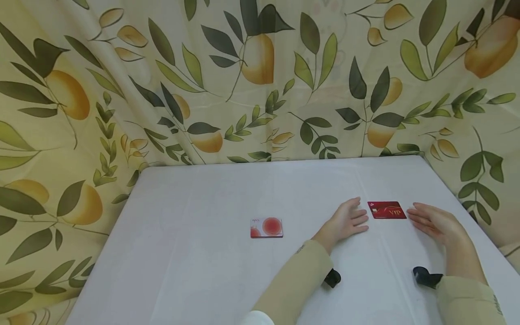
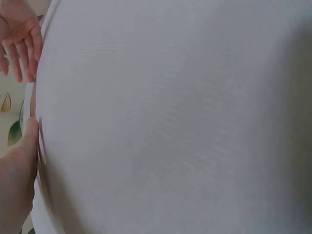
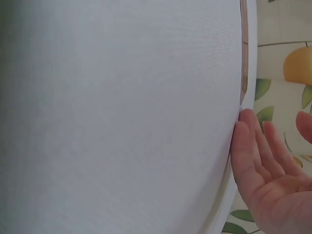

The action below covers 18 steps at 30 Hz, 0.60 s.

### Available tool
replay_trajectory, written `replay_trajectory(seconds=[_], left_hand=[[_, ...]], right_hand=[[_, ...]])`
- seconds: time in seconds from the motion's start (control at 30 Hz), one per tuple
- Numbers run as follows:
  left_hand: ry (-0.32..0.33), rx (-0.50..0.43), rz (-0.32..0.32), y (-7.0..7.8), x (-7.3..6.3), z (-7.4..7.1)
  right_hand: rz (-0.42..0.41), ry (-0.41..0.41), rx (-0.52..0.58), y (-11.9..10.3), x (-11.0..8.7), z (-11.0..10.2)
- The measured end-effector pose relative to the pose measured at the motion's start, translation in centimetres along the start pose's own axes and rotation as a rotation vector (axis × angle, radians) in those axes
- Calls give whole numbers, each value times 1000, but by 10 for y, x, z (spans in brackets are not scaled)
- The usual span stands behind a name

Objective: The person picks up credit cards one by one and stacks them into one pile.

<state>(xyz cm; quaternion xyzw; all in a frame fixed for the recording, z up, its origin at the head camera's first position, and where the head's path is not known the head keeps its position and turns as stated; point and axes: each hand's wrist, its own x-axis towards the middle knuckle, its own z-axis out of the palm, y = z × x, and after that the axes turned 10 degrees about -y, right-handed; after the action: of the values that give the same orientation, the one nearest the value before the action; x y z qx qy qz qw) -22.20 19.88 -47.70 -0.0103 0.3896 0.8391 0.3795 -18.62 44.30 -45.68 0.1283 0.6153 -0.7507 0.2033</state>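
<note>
A red VIP card [image 1: 387,210] lies flat on the white table, between the two hands in the head view. My left hand [image 1: 347,220] is at its left side, palm turned toward it and fingers extended. On the other side my right hand [image 1: 436,222] has its fingertips right by the card's right edge, fingers straight. Neither hand holds anything. In the right wrist view the right hand [image 3: 273,170] has its little-finger side down at the tabletop, close to the card seen edge-on. The left wrist view shows part of the left hand [image 2: 18,180] at the table surface.
A white card with red circles [image 1: 266,227] lies on the table [image 1: 195,253] to the left of the hands. Black wrist camera pieces [image 1: 426,277] stick out near both sleeves. A curtain with fruit and leaves [image 1: 260,122] hangs behind the table's far edge.
</note>
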Motion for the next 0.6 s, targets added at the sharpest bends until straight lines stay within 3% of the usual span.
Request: replay_trajectory(seconds=[0.3, 0.6], left_hand=[[-88, -97, -36, 1, 4, -1], [-92, -132, -76, 3, 4, -1]], right_hand=[[21, -43, -69, -3, 3, 4], [69, -71, -28, -5, 3, 7]])
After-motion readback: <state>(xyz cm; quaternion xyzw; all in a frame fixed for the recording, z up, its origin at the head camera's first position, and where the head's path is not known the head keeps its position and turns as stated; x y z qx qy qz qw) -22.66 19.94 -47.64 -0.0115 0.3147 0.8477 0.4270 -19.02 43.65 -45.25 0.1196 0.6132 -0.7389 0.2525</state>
